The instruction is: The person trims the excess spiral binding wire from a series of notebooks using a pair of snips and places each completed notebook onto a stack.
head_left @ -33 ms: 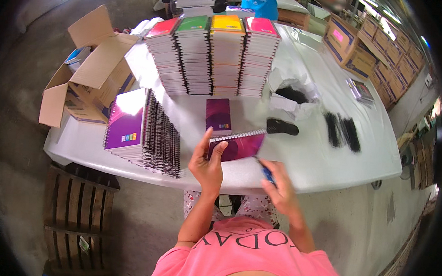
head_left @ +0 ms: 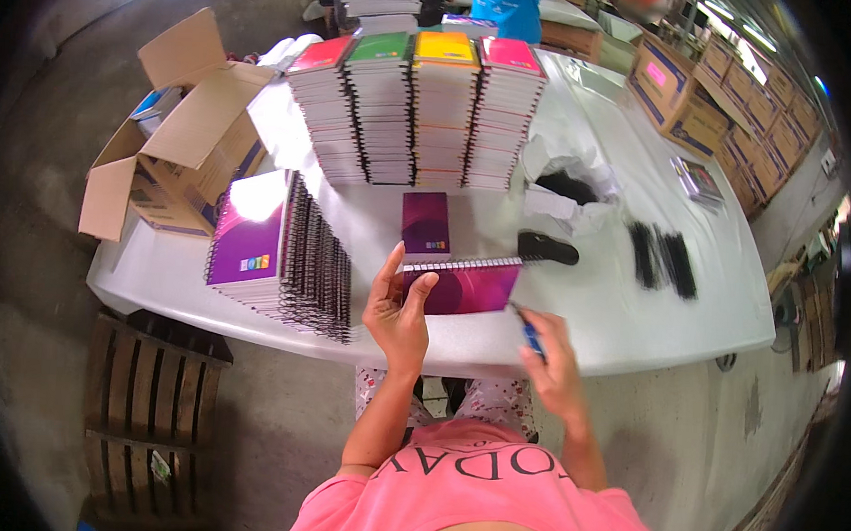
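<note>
My left hand [head_left: 400, 307] grips the left end of a purple spiral notebook [head_left: 467, 286], held tilted just above the near edge of the white table [head_left: 651, 318]. My right hand [head_left: 556, 366] is below the notebook's right corner, closed around a blue pen [head_left: 530, 335]. A small purple cover [head_left: 425, 225] lies flat on the table just beyond the notebook. To the left of my left hand stands a slanted stack of purple spiral notebooks [head_left: 274, 249].
Tall notebook stacks with red, green, yellow and pink covers [head_left: 414, 104] stand at the back. A crumpled white bag [head_left: 567, 186], a black object [head_left: 548, 248] and loose black pens [head_left: 663, 257] lie right. An open cardboard box [head_left: 174, 150] and wooden crate [head_left: 149, 396] sit left.
</note>
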### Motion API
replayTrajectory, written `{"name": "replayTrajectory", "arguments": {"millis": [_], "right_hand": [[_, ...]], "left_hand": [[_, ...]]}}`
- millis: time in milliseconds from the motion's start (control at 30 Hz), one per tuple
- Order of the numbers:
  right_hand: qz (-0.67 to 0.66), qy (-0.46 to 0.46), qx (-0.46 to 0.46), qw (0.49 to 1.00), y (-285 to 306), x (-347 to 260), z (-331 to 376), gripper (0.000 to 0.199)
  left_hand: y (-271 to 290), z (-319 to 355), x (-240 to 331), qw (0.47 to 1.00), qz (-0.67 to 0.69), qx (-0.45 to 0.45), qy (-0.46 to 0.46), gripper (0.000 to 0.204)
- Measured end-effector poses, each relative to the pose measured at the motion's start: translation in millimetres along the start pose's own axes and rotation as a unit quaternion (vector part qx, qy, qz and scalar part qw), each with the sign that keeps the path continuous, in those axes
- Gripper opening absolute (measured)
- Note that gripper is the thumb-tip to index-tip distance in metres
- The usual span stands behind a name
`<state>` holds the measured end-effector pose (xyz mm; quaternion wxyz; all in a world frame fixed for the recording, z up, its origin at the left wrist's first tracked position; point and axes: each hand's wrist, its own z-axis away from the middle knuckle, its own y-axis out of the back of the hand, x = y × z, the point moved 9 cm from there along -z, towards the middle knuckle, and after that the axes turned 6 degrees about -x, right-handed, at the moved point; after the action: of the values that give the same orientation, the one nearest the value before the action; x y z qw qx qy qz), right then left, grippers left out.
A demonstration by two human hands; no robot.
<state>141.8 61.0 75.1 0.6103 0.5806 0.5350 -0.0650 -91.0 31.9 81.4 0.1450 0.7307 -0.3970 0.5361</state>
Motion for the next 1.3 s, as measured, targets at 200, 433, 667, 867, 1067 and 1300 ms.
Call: {"name": "replayTrajectory", "arguments": {"millis": [200, 433, 667, 867, 1067, 1300], "right_hand": [[0.368, -0.226, 0.065, 0.900, 30.9, 126.6, 36.6, 0.048], [-0.298, 0.027, 0.126, 0.946, 27.0, 19.3, -35.9, 0.058], [-0.504, 0.184, 0.045, 0.843, 8.3, -129.4, -147.0, 0.038], [-0.616, 0.151, -0.034, 0.772, -28.2, -213.6, -248.9, 0.028], [-0.437, 0.393, -0.157, 0.794, -15.8, -275.7, -303.7, 0.021], [0.065, 0.542, -0.448, 0.708, -146.4, -323.1, -194.0, 0.052]], "left_hand": [[-4.6, -0.5, -5.7, 0.980, 0.182, -0.051, 0.055, 0.029], [-1.1, 14.5, 54.1, 0.955, 0.279, -0.100, 0.029, 0.024], [83.6, 16.0, 195.0, 0.934, -0.200, 0.050, -0.292, 0.031], [134.7, -23.3, 194.8, 0.917, -0.249, 0.147, -0.273, 0.039], [144.9, -52.7, 132.3, 0.969, -0.207, 0.075, -0.116, 0.070], [149.7, -60.7, 91.9, 0.983, -0.139, 0.003, -0.117, 0.091]]}}
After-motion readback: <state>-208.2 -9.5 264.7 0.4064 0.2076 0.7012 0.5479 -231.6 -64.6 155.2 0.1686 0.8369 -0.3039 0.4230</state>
